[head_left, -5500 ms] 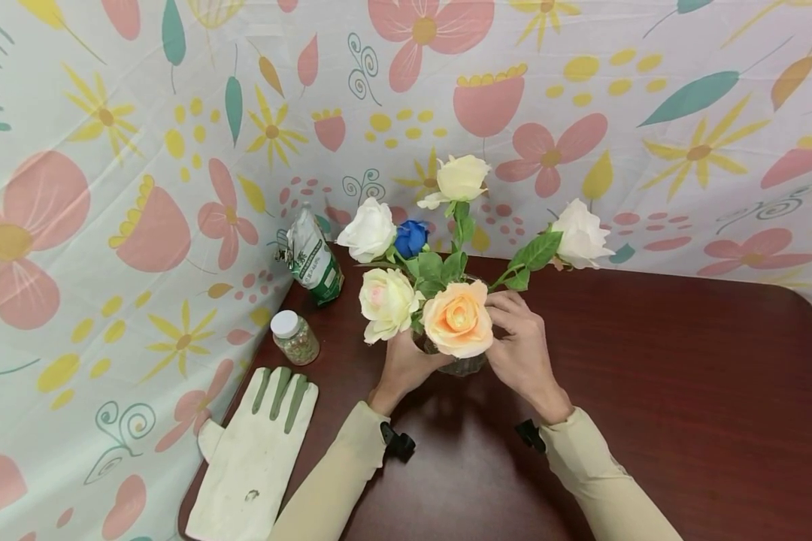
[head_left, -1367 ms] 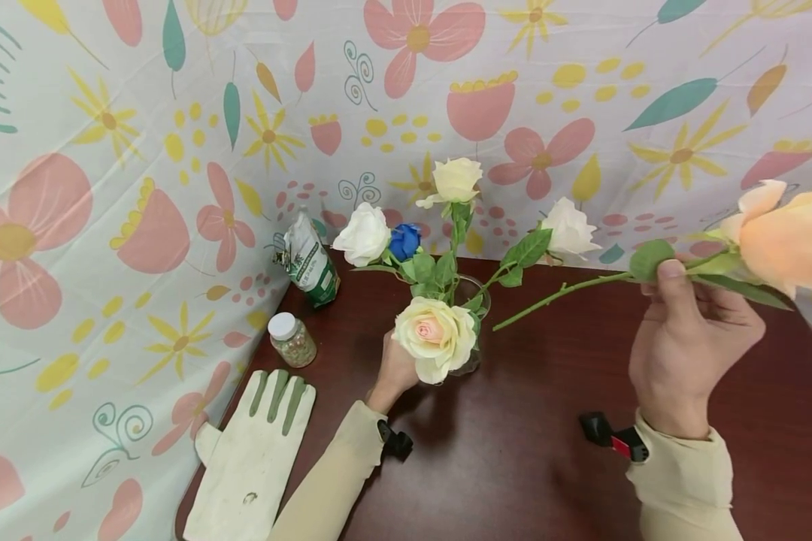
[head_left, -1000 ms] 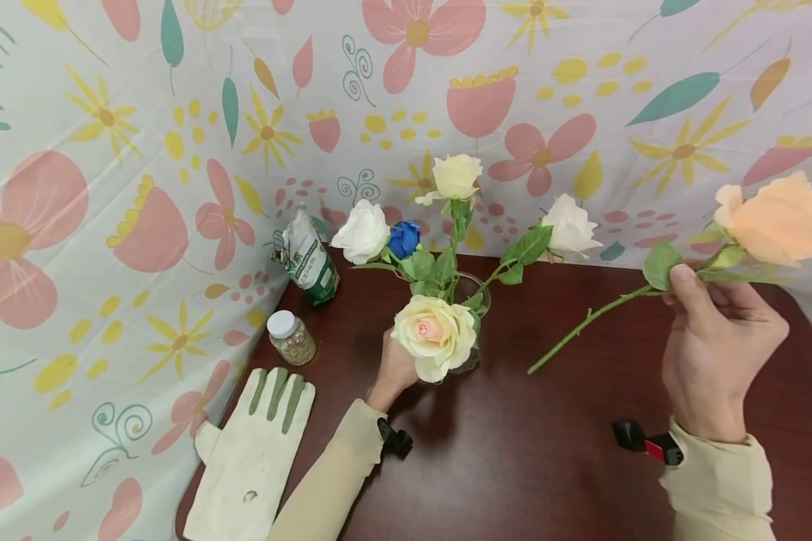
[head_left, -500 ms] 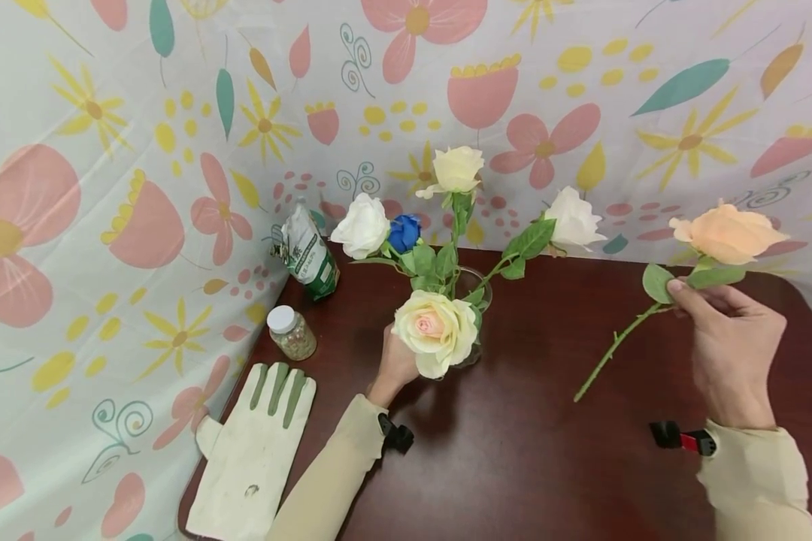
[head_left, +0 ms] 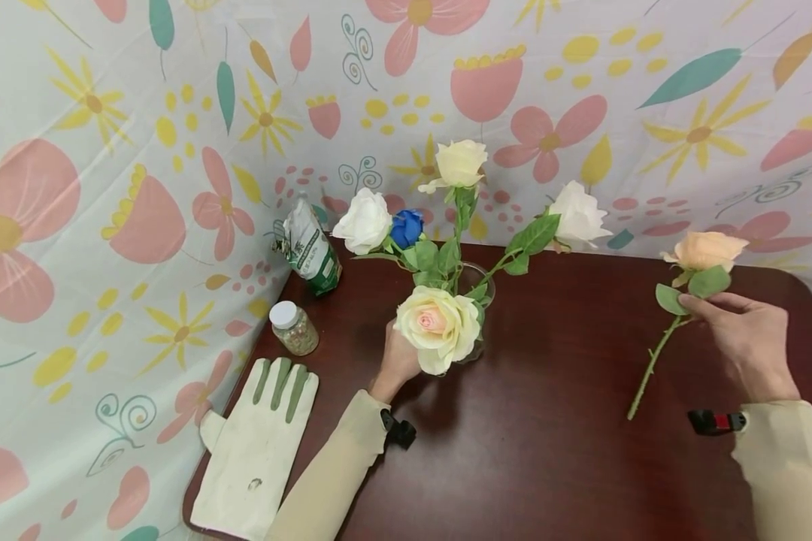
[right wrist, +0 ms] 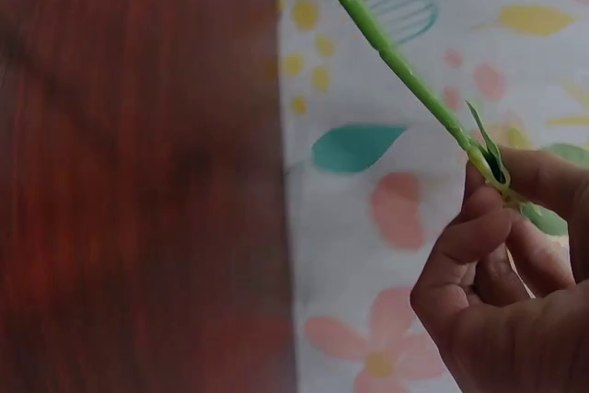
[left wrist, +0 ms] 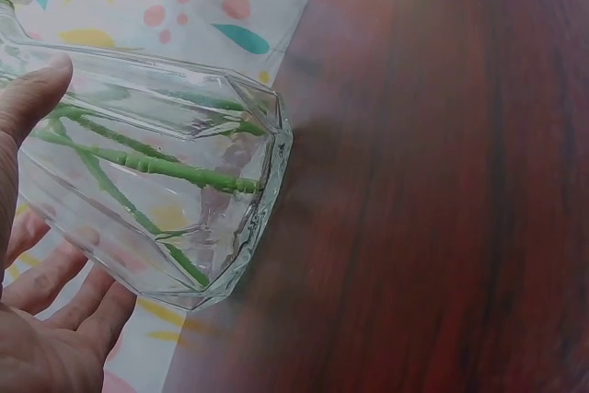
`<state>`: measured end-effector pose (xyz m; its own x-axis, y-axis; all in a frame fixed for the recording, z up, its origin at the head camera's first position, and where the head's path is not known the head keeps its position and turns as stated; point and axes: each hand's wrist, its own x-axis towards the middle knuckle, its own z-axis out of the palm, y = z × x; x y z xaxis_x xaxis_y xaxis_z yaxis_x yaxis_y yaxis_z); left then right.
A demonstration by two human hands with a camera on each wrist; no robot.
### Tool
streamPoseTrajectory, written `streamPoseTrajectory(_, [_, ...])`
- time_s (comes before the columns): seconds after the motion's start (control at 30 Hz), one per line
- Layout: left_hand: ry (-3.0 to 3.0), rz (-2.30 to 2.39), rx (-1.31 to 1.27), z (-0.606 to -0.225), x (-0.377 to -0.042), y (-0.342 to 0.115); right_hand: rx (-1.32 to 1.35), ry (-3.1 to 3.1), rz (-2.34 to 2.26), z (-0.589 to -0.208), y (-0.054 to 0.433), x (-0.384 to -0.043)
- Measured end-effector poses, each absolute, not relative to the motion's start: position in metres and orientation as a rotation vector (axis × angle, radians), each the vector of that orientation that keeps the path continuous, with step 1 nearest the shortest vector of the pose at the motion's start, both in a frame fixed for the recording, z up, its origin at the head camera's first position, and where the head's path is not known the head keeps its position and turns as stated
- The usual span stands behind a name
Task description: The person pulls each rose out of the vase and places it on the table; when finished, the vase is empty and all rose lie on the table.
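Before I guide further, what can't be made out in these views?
Vase, head view: largely hidden by pink-centred rose.
Left fingers, head view: mostly behind that rose.
Peach rose stem, right wrist view: tip cut off by top edge.
Bag, head view: lettering too small to read.

The rose [head_left: 706, 252] in my right fingers [right wrist: 460, 269] is peach, its stem [head_left: 652, 368] green. My sleeves [head_left: 334, 473] are beige. I see a blue rose [head_left: 407, 228], a pale yellow, pink-centred rose [head_left: 438, 329], a dark red-brown bench [head_left: 548, 436], an off-white glove [head_left: 253, 451] with green stripes, and a white cloth [head_left: 243, 45] printed with pink and yellow flowers and teal leaves.
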<state>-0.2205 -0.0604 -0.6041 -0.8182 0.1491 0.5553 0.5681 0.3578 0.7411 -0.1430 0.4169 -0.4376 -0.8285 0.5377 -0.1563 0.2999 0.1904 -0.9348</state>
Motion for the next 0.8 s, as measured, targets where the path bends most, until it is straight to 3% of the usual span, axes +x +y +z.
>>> streamPoseTrajectory(0.33, [-2.168, -1.528, -0.66, -0.562, -0.199, -0.059, -0.714, -2.748, 1.459, -0.463, 0.464, -0.158])
streamPoseTrajectory(0.8, [-2.128, -1.504, -0.678, -0.554, -0.196, -0.058, -0.586, -3.062, 1.258, -0.48, 0.511, -0.169])
